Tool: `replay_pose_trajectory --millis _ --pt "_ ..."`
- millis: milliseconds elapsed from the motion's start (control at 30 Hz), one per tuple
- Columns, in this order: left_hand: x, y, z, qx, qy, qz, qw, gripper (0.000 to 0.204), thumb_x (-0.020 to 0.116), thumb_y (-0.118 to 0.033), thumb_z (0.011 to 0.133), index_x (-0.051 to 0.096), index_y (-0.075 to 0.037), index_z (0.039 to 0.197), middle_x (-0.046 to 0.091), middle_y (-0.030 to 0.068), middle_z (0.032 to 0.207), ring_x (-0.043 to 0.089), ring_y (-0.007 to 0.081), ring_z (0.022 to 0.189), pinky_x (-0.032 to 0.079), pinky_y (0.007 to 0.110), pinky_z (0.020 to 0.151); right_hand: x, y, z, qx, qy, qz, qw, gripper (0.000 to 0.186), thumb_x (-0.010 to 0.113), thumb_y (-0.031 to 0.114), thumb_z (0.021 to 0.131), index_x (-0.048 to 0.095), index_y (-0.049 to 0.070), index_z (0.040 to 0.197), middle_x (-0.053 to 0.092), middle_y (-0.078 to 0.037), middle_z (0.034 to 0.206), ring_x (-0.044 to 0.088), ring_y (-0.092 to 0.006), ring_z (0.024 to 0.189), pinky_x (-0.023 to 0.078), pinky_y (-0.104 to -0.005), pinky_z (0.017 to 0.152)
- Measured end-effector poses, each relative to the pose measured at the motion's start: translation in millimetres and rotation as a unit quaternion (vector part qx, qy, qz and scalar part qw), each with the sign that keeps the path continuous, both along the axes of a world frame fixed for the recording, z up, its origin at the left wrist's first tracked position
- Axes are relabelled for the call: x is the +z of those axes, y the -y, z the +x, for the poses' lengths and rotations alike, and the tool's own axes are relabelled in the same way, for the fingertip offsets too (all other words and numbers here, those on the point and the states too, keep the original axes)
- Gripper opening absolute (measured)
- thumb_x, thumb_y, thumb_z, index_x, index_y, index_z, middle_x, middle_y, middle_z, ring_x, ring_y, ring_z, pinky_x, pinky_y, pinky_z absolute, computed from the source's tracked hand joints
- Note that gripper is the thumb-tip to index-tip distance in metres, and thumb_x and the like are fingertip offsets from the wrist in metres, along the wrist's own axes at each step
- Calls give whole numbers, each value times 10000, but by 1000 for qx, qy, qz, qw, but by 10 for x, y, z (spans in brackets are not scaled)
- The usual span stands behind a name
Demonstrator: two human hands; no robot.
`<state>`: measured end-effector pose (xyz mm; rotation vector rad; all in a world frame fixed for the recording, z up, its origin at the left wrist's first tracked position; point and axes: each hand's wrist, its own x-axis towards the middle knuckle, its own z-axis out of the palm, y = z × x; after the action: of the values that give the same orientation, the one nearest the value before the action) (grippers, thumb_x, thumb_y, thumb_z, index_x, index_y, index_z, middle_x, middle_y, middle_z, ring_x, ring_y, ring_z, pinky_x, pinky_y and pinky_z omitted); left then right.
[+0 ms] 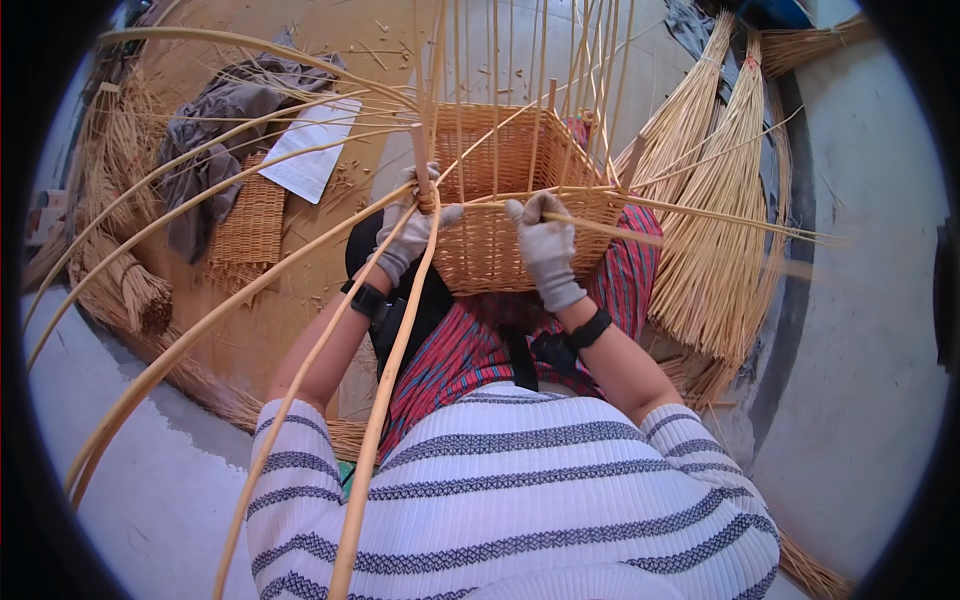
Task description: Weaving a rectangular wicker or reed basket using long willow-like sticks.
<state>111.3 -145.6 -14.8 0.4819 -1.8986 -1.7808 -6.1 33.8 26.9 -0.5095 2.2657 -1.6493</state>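
Striped sweater (520, 490) nearest — beyond, treat wicker basket (495, 235) as probably light, springy; grip woven wall (490, 262). Left hand (403, 240): fingers around corner post (420, 152); right hand (546, 245): fingers pinching cane (605, 229).

Smooth pale grey floor (870, 350) in even light, a flat tan sheet (325, 245) toward the left.

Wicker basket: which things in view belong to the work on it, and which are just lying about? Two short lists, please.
In the work:
- basket
- corner post, with the left hand
- pale strand, with the right hand
- long canes

Lying about:
- woven panel
- white sheet
- grey cloth
- pale bundles, perhaps spare material
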Motion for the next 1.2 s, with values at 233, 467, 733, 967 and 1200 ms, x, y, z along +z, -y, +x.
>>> replay_pose_trajectory --millis 233,467,733,967,1200 --pt "-6 -12 37 27 -31 -67 997 654 904 -147 768 484 -115 1268 550 54 1238 543 179 1123 486 344 990 382 -29 520 133 -174 -7 976 219 778 78 813 561 81 781 548 -131 680 624 -337 679 498 -418 617" --pt "-90 -62 -83 95 -6 -24 995 528 889 -102 773 564 -89 1189 599 21 1144 580 134 1026 523 295 906 609 973 -406 227 -272 154 922 581 675 79 878 434 98 1406 569 -229 1289 650 -390 1072 550 -424 871" --pt "-107 -60 -79 115 11 -22 993 463 877 -136 788 581 -96 1141 616 32 1117 582 147 1016 505 297 907 217 1709 -804 164 -113 46 979 930 563 112 942 -35 244 1643 469 -319 1479 639 -452 1165 528 -431 968" --pt "-49 -60 -50 97 40 -22 994 414 840 -118 835 558 -97 1138 616 64 1177 578 170 1096 493 321 965 314 2091 -1142 98 30 55 993 821 609 336 1006 97 202 1634 727 -163 889 730 -246 736 563 -375 707" --pt "-111 41 -7 73 33 -89 993 486 872 -167 802 574 -88 1178 601 48 1138 574 180 1038 491 355 948 363 1075 -735 149 -304 -33 940 348 641 169 970 488 112 1277 620 -198 795 677 -389 773 546 -435 683"
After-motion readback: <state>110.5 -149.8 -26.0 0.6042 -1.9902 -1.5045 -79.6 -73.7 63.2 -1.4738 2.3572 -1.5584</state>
